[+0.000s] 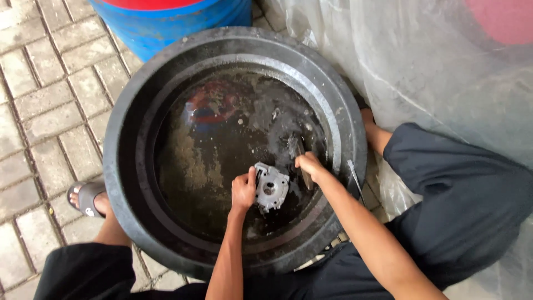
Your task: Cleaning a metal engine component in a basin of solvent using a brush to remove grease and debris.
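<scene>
**Metal part held over a dark basin**

A pale grey cast-metal part (271,189), flat-faced with a round hole near its middle and lugs around its edge, sits just above the dark, wet bottom of a large round black basin (125,139), toward the rim nearest the person. The left hand (243,190) is closed on the part's left edge, thumb up along its side, so the part is gripped and tilted slightly toward the camera. The right hand (310,164) is curled shut around a slim dark tool (303,166) (a brush or a blade, the picture does not tell which), whose tip points up and away and whose lower end runs down past the part's right side; the hand lies just beside the part.

The basin holds shallow murky liquid with pale specks and a reddish reflection on the far side. Behind the basin stands 1 blue plastic drum (166,22). To the right hangs a sheet of clear, crumpled plastic (422,61). The ground is grey brick paving (44,94), and 1 foot in a dark sandal (86,198) rests on it left of the basin. The person wears dark trousers (461,194).
</scene>
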